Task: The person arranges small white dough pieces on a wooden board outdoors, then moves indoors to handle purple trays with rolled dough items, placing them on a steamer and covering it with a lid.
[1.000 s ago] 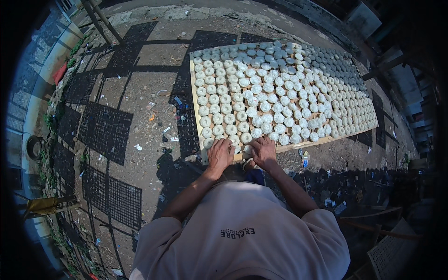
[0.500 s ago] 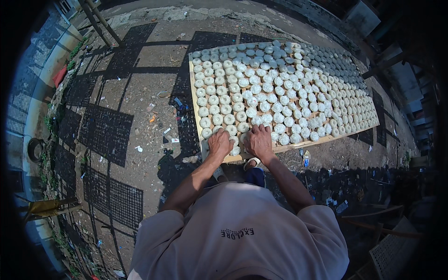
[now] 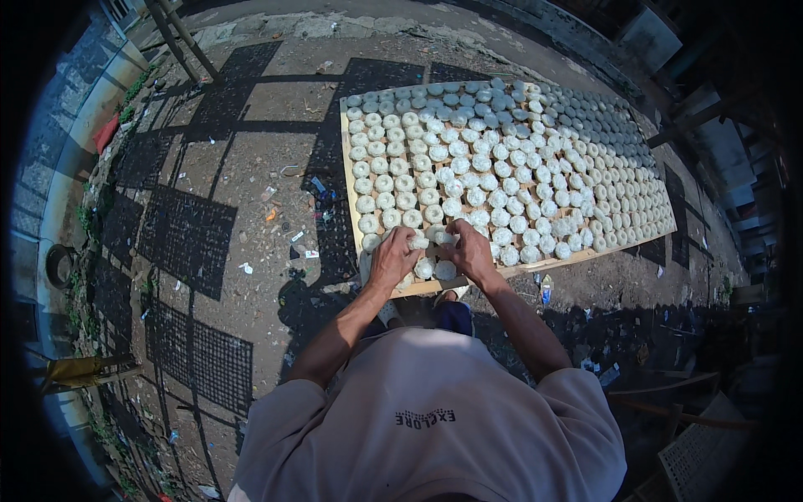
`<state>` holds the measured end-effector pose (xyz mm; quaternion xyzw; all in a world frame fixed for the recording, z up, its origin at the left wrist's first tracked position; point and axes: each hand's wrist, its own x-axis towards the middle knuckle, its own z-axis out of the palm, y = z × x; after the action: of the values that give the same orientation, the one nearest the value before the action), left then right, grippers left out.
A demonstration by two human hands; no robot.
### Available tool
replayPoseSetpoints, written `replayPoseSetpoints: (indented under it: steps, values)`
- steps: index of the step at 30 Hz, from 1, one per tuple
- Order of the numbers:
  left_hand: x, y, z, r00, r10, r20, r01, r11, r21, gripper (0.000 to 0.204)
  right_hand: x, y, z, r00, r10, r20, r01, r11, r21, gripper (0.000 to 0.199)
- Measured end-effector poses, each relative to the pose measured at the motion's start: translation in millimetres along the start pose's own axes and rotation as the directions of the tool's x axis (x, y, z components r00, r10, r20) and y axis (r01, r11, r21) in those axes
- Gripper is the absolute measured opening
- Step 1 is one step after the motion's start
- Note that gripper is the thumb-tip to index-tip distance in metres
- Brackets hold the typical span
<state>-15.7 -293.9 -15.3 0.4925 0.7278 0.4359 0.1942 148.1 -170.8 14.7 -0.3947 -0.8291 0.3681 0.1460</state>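
Pale, round, coiled crackers [image 3: 481,162] lie in rows over a wide drying rack [image 3: 346,159] with a light wooden edge. At the rack's near left corner, my left hand [image 3: 391,259] pinches one cracker [image 3: 416,243] between thumb and fingers. Just right of it, my right hand [image 3: 473,253] grips another cracker [image 3: 445,239], its fingers partly covering it. The two held pieces are close together, a little above the row. Between my wrists, more crackers [image 3: 425,268] lie by the near edge.
Dirt ground with scattered litter surrounds the rack, crossed by grid-like shadows [image 3: 191,234]. A tyre [image 3: 60,267] rests by the wall at left. Wooden poles [image 3: 180,40] stand at the far left. A woven panel [image 3: 701,452] leans at the lower right. My foot is under the near edge.
Both hands have turned inward and risen slightly, and a cracker now shows in the fingers of each. Crackers by the near edge between my wrists are more visible.
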Motion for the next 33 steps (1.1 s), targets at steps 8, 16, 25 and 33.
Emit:
replayPoseSetpoints:
  steps: [8, 16, 25, 33]
  values:
    - [-26, -14, 6, 0.961, 0.273, 0.043, -0.276, 0.957, 0.084, 0.024, -34, 24, 6, 0.923, -0.326, 0.204, 0.379, 0.862, -0.337, 0.039]
    - [-20, -13, 2, 0.931, 0.350, 0.104, -0.363, 0.918, 0.159, 0.012, -28, 42, 11, 0.893, -0.426, 0.144, 0.448, 0.810, -0.380, 0.026]
    - [18, -12, -10, 0.935, 0.325, 0.139, -0.353, 0.885, 0.303, 0.032, 23, 31, 21, 0.938, -0.347, -0.023, 0.286, 0.809, -0.514, 0.022]
    - [38, -28, -6, 0.876, 0.343, 0.338, -0.457, 0.814, 0.359, 0.036, 43, 12, 40, 0.996, -0.080, 0.048, 0.093, 0.802, -0.589, 0.045]
